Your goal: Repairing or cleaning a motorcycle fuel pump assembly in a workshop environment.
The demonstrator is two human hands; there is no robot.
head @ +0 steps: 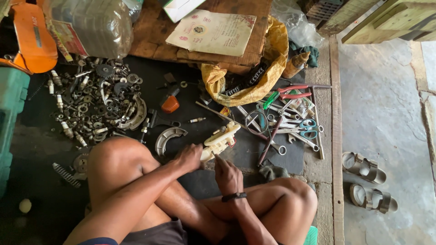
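I sit cross-legged on a dark mat (pixel 41 136). My left hand (pixel 190 156) grips the near end of a cream plastic part (pixel 221 138) with small red and metal bits on it. My right hand (pixel 228 174), with a black band at the wrist, touches the part's lower edge with its fingertips; I cannot tell what, if anything, it pinches. The part points up and to the right, just above the mat.
Several bolts, nuts, spark plugs and gears (pixel 93 102) lie at the left with curved brake shoes (pixel 168 136). Pliers, scissors and wrenches (pixel 290 122) lie at the right. A yellow cloth (pixel 254 86) holds a chain. Wooden board (pixel 159 36), sandals (pixel 365 179), green crate (pixel 9 104).
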